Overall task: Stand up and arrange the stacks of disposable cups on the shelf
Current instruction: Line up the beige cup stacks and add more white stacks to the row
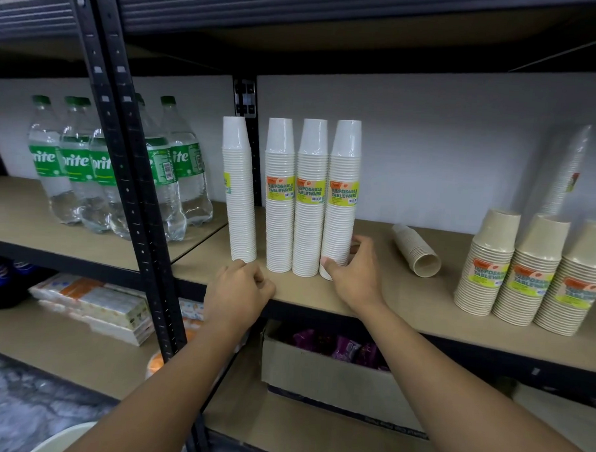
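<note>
From the head cam I count four white cup stacks already upright on the shelf, my right hand pinching the base of the rightmost, left hand curled loosely at the shelf edge. One tan stack lies on its side nearby, so I'd say mostly done; it's a wood-top metal rack against a white wall, Sprite bottles left.
</note>
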The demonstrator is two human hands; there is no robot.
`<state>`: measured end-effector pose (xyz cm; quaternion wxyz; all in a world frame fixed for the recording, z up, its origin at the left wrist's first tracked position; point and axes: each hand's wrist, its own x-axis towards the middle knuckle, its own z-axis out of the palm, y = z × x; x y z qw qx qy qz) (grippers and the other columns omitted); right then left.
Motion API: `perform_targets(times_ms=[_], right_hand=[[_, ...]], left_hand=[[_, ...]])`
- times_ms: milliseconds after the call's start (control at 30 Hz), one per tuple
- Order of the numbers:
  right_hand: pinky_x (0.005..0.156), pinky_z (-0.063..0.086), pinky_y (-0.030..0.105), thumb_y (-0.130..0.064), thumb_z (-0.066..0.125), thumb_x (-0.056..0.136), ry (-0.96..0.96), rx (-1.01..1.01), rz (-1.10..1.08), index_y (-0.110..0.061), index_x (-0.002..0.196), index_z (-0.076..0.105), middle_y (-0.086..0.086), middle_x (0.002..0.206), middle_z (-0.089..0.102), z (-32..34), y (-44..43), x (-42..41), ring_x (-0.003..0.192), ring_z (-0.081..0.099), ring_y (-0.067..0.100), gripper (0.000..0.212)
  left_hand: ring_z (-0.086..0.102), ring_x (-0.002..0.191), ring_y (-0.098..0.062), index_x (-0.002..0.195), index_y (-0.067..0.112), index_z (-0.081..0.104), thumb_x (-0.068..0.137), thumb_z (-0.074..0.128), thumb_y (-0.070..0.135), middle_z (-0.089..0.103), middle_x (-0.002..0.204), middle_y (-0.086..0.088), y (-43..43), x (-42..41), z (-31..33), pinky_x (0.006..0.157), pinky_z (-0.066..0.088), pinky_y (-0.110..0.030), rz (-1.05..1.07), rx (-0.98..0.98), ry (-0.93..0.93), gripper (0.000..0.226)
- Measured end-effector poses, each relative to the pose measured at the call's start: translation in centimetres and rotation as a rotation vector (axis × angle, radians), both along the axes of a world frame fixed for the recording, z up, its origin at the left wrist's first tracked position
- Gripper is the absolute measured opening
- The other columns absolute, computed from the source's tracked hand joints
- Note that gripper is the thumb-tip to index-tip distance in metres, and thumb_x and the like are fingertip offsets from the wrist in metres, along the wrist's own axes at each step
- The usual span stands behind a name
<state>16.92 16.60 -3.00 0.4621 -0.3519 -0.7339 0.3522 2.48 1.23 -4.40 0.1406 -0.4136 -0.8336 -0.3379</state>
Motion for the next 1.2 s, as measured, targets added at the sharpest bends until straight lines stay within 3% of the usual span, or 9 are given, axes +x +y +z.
perform_targets(times_ms=[367, 500, 600, 733, 833, 1000, 1200], right_hand=[[0.09, 0.043, 0.03, -0.028, 0.083, 0.074, 0.045, -0.003, -0.027, -0.017, 0.127, 0.048, -0.006, 0.119, 0.05, 0.4, -0.8, 0.5, 0.114, 0.053, 0.015, 0.065], [0.091, 0.045, 0.031, -0.031, 0.079, 0.075, 0.119, 0.054, -0.07, -0.027, 0.115, 0.049, -0.008, 0.113, 0.049, 0.7, -2.8, 1.4, 0.109, 0.051, 0.014, 0.05], [0.086, 0.046, 0.027, -0.031, 0.074, 0.08, 0.155, 0.126, -0.084, -0.025, 0.116, 0.052, -0.009, 0.108, 0.05, 1.1, -5.0, 1.5, 0.103, 0.051, 0.012, 0.043], [0.077, 0.045, 0.019, -0.028, 0.073, 0.083, 0.222, 0.139, 0.029, -0.029, 0.109, 0.053, -0.011, 0.103, 0.054, 2.2, -8.6, -0.9, 0.093, 0.053, 0.008, 0.033], [0.077, 0.049, 0.02, -0.03, 0.072, 0.085, 0.224, 0.053, 0.146, -0.03, 0.109, 0.054, -0.012, 0.102, 0.058, 2.8, -11.0, -4.0, 0.091, 0.057, 0.007, 0.031], [0.09, 0.049, 0.028, -0.033, 0.067, 0.089, 0.128, -0.032, 0.244, -0.028, 0.127, 0.048, -0.008, 0.122, 0.056, 2.3, -12.9, -9.7, 0.109, 0.057, 0.01, 0.043], [0.104, 0.038, 0.027, -0.029, 0.064, 0.093, 0.046, 0.099, 0.125, -0.025, 0.141, 0.042, 0.004, 0.14, 0.043, 1.2, -12.2, -14.6, 0.129, 0.043, 0.019, 0.054]], left_hand=[[0.051, 0.085, -0.021, 0.078, 0.019, 0.063, 0.084, 0.06, 0.035, 0.057, 0.085, 0.004, -0.2, 0.2, 0.0, 0.072, 0.048, -0.04, -0.007, 0.001, 0.007, 0.017], [0.05, 0.088, -0.019, 0.08, 0.02, 0.063, 0.086, 0.059, 0.037, 0.057, 0.086, 0.007, -0.6, 0.2, 0.1, 0.071, 0.046, -0.037, -0.035, 0.004, -0.018, 0.018], [0.049, 0.09, -0.015, 0.082, 0.021, 0.063, 0.087, 0.059, 0.037, 0.055, 0.087, 0.011, -1.7, -0.4, 0.4, 0.07, 0.043, -0.033, -0.017, 0.06, -0.064, 0.017], [0.054, 0.09, -0.018, 0.085, 0.022, 0.066, 0.086, 0.058, 0.038, 0.058, 0.091, 0.008, -3.8, -2.8, 0.9, 0.074, 0.052, -0.04, 0.061, 0.079, -0.047, 0.018], [0.054, 0.09, -0.017, 0.086, 0.022, 0.066, 0.085, 0.06, 0.036, 0.058, 0.094, 0.006, -5.2, -4.5, 1.2, 0.075, 0.051, -0.036, 0.096, 0.074, -0.07, 0.016], [0.056, 0.091, -0.022, 0.09, 0.017, 0.066, 0.085, 0.06, 0.032, 0.059, 0.095, 0.0, -6.4, -7.0, 0.4, 0.076, 0.052, -0.04, 0.058, 0.031, -0.026, 0.017], [0.056, 0.082, -0.019, 0.086, 0.016, 0.065, 0.086, 0.061, 0.032, 0.059, 0.088, 0.003, -6.5, -8.7, -0.7, 0.072, 0.051, -0.041, -0.004, 0.039, 0.11, 0.016]])
